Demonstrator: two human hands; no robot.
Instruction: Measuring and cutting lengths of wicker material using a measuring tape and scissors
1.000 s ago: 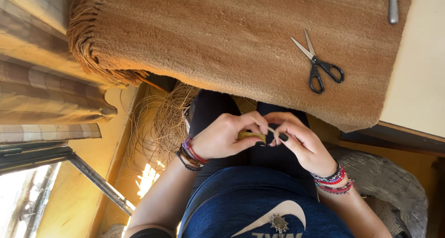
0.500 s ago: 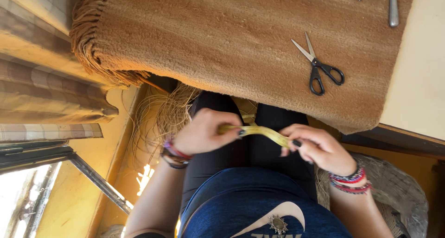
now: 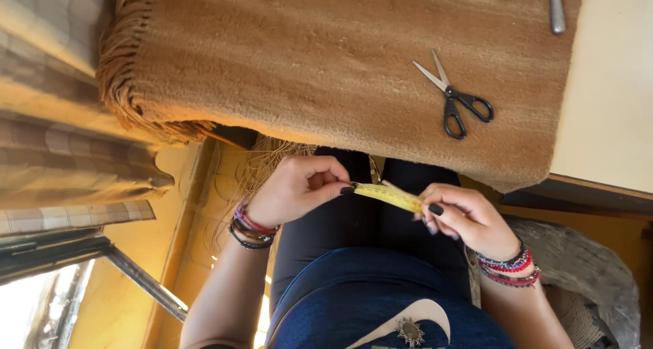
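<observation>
While each hand, left hand (image 3: 296,189), right hand (image 3: 469,218), pinches a yellow strip (image 3: 388,196), blanket edge (image 3: 381,145) just above.

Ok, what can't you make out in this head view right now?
- Yellow strip: both ends hidden inside the left hand and right hand; its markings are too small to read.
- Metal tools at the top: cut off by the frame edge.
- Scissors on the brown blanket: fully visible.
- Loose fibres: partly hidden under the blanket's edge.
</observation>
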